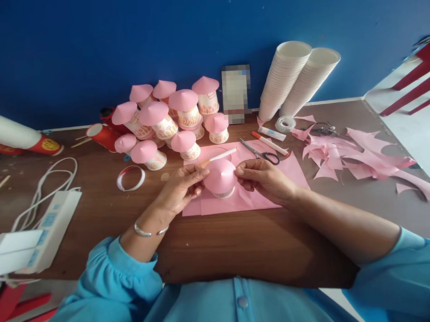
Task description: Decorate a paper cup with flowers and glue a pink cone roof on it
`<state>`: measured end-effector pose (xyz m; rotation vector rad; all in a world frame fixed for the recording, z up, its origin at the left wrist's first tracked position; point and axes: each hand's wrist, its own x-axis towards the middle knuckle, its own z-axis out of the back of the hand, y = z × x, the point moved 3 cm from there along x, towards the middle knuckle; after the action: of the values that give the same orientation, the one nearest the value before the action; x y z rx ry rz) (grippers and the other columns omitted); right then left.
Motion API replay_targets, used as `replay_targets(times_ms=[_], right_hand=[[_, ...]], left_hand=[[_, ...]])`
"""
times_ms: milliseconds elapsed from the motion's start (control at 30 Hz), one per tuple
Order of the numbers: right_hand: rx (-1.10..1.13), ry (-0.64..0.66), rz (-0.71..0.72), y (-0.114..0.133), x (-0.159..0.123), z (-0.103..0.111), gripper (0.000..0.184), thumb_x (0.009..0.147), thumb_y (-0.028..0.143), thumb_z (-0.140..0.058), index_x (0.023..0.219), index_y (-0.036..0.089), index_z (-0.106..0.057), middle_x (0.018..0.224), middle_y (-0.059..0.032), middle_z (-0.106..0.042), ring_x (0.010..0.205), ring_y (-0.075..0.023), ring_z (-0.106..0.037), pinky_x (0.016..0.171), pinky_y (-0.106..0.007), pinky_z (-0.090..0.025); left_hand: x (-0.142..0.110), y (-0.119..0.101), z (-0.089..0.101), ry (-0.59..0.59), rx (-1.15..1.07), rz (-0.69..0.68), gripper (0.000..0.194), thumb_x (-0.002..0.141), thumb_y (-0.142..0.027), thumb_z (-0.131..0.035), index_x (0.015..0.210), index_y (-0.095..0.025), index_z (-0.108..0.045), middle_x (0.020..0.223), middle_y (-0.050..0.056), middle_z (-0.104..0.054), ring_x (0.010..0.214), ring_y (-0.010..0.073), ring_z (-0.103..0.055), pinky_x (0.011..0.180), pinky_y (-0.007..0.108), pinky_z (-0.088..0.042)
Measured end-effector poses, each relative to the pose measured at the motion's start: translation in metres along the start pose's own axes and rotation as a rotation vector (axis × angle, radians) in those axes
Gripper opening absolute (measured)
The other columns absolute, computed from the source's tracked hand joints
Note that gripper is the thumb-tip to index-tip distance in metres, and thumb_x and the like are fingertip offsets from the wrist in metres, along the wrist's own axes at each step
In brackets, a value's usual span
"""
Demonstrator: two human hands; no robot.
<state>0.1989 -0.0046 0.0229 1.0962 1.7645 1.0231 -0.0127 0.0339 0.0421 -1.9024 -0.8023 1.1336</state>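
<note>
A pink paper cone (220, 177) covers the top of a white paper cup (224, 194), of which only the lower rim shows. My left hand (183, 186) pinches the cone's left edge between thumb and fingers. On the opposite edge, my right hand (264, 177) is closed in the same kind of pinch. Pink paper sheets (288, 176) lie flat beneath the cup and hands. Just behind the cone are a white and orange marker (220, 156) and scissors (260, 153) with dark handles.
Several cups with pink cone tops (184, 105) stand at the back. Two tall stacks of white cups (286, 75) lean on the blue wall. Pink scraps (330, 152) lie right, near clear tape (285, 123) and a glue stick (271, 133). A power strip (55, 232) sits left.
</note>
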Motion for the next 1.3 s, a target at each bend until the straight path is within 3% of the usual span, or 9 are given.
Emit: replay_targets(times_ms=[167, 1300], right_hand=[[0.053, -0.033, -0.08, -0.004, -0.003, 0.001, 0.038, 0.073, 0.048, -0.086, 0.069, 0.016, -0.066, 0.061, 0.0012, -0.057, 0.054, -0.0096, -0.047, 0.052, -0.026, -0.034], [0.019, -0.017, -0.194, -0.008, -0.002, 0.004, 0.036, 0.072, 0.045, -0.087, 0.07, 0.016, -0.066, 0.059, -0.0009, -0.063, 0.054, -0.0127, -0.057, 0.054, -0.025, -0.044]], left_hand=[[0.003, 0.008, 0.002, 0.028, 0.027, 0.034, 0.038, 0.063, -0.039, -0.094, 0.07, -0.015, -0.065, 0.056, -0.004, -0.058, 0.044, 0.0028, -0.047, 0.04, 0.014, -0.03], [0.012, 0.018, 0.006, 0.127, -0.005, 0.144, 0.039, 0.063, -0.037, -0.093, 0.073, -0.014, -0.063, 0.058, -0.004, -0.06, 0.047, 0.0052, -0.053, 0.039, 0.014, -0.033]])
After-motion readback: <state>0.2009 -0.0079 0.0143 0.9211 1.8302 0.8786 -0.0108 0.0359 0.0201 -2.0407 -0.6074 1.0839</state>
